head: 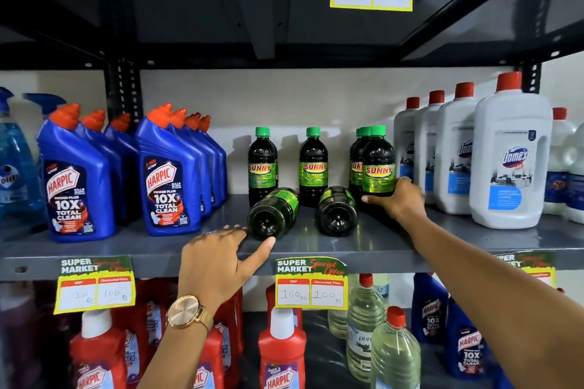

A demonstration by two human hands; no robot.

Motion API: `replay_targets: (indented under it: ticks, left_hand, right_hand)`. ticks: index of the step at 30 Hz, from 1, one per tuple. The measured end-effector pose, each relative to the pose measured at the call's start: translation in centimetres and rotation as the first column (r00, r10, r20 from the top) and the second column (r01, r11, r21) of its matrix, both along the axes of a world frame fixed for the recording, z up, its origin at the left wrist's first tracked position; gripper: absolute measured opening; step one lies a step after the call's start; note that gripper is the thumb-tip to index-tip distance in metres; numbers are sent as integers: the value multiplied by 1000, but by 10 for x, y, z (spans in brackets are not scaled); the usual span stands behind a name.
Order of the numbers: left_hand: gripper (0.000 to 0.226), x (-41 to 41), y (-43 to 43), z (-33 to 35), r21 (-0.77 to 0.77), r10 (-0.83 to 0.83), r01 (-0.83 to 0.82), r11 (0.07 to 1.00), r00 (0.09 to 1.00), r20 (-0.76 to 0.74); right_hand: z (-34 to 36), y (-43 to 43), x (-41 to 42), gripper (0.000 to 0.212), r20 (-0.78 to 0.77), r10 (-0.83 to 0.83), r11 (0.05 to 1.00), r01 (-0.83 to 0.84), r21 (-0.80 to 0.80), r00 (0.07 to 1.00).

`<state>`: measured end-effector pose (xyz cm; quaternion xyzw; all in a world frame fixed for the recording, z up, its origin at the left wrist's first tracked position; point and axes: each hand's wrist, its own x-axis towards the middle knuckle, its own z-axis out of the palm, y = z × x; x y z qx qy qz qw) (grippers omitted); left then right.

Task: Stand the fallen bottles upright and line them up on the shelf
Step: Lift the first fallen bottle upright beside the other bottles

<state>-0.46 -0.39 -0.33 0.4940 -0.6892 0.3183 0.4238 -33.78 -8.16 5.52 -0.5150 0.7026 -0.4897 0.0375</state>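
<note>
While lying, bottles (273,213) base-forward.

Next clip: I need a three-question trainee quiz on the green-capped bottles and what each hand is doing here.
1. How many green-capped bottles lie on their sides on the shelf?
2. True or false: the right hand grips an upright bottle near its base.
3. The left hand is: A) wrapped around a blue bottle, B) open, fingers at the base of a fallen bottle, C) holding a price tag.

Key
1. Two: the left fallen bottle and the right fallen bottle, bases facing the camera.
2. True.
3. B; the fingertips reach the left fallen bottle, with no grip closed on it yet.
</note>
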Motion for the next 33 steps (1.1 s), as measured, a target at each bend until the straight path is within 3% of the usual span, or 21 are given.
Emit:
replay_targets:
  ticks: [16,19,20,22,24,26,29,31,33]
  left_hand:
    - [69,0,3,2,69,8,-8,998,1000,-9]
    - [70,0,4,3,84,14,-14,996,1000,-3]
    - [70,0,4,3,88,12,-12,996,1000,-2]
    - [71,1,4,3,93,10,-10,996,1000,0]
    - [71,1,4,3,88,11,-11,996,1000,3]
    - [70,0,5,3,92,10,-11,996,1000,6]
    - [66,0,7,4,95,7,-8,995,1000,8]
    - [64,0,7,4,92,-3,2,996,1000,4]
    - [64,1,7,3,90,-11,11,996,1000,1]
  right_hand:
    - [2,6,9,81,-45,14,999,-12,37,999]
    - [1,10,16,102,-60,-42,996,46,71,997]
    - [3,13,19,108,-77,-108,993,111,35,991]
    - [9,21,26,97,-107,-243,964,228,-137,964]
    - [17,28,33,79,-71,-196,961,177,-214,978]
    - [23,34,48,88,7,16,1000,-16,18,1000]
    - [37,40,74,95,199,162,841,-241,485,966]
    - [45,36,82,80,226,173,749,-277,602,959]
    - [46,37,83,66,281,167,750,-307,586,945]
